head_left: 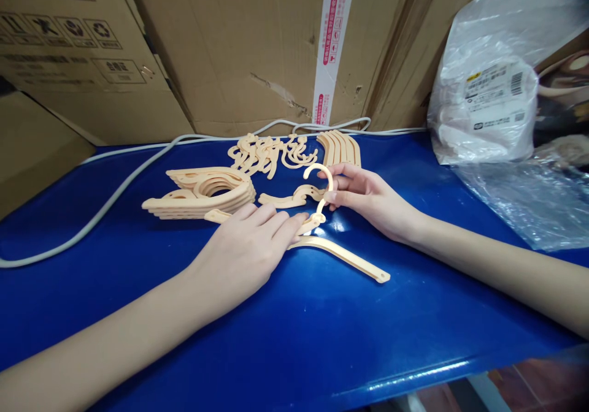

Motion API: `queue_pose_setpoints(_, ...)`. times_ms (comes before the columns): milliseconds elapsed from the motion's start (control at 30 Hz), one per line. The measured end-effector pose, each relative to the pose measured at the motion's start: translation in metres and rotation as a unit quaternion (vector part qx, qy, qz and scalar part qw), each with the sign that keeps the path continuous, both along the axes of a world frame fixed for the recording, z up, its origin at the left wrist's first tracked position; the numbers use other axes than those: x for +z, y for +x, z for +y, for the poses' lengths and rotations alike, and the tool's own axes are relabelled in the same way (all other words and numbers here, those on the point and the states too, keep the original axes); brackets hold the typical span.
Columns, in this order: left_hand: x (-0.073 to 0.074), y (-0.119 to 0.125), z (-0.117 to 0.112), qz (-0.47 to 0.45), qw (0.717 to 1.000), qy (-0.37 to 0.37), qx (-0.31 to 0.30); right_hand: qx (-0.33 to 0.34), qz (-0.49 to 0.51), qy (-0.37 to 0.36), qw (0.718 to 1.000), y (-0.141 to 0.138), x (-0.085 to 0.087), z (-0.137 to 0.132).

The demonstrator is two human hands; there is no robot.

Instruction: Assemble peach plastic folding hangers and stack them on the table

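A peach plastic hanger (pixel 343 256) lies on the blue table (pixel 294 332), its arms spread left and right. My left hand (pixel 248 246) lies flat on the hanger's left arm, fingers stretched out and pressing near the centre joint. My right hand (pixel 363 197) pinches the curved hook (pixel 319 179) that stands up from the hanger's middle. Another loose hanger arm (pixel 288 200) lies just behind the hook.
A stack of hanger arms (pixel 202 194) sits to the left, a heap of hooks (pixel 267 151) and a row of arms (pixel 339 147) behind. A white cable (pixel 119 185) crosses the table. Cardboard boxes (pixel 257 50) wall the back; plastic bags (pixel 488 99) lie at right.
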State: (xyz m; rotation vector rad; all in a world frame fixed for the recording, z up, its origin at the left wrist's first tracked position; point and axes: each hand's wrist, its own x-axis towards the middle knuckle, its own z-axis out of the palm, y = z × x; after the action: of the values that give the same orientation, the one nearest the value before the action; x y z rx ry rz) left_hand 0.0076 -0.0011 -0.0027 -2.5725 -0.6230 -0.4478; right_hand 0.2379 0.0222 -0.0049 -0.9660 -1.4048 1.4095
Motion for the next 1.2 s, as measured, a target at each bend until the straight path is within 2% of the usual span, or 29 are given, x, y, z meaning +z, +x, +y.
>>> queue_pose_setpoints(333, 0.001, 0.000, -0.004, -0.003, 1.000, 0.007, -0.004, 0.010, -0.055, 0.065, 0.996, 0.001, 0.002, -0.003)
queue_pose_setpoints(533, 0.002, 0.003, -0.008, -0.007, 1.000, -0.007, 0.006, -0.009, -0.095, 0.098, 0.991, 0.000, 0.005, -0.008)
queue_pose_setpoints(933, 0.002, 0.001, -0.011, 0.004, 1.000, 0.004, 0.022, -0.031, -0.098, 0.088, 0.991, -0.004, 0.008, -0.010)
queue_pose_setpoints(1200, 0.003, 0.000, -0.012, 0.010, 1.000, 0.013, 0.024, -0.030, -0.059, 0.075, 0.995, -0.008, 0.009, -0.011)
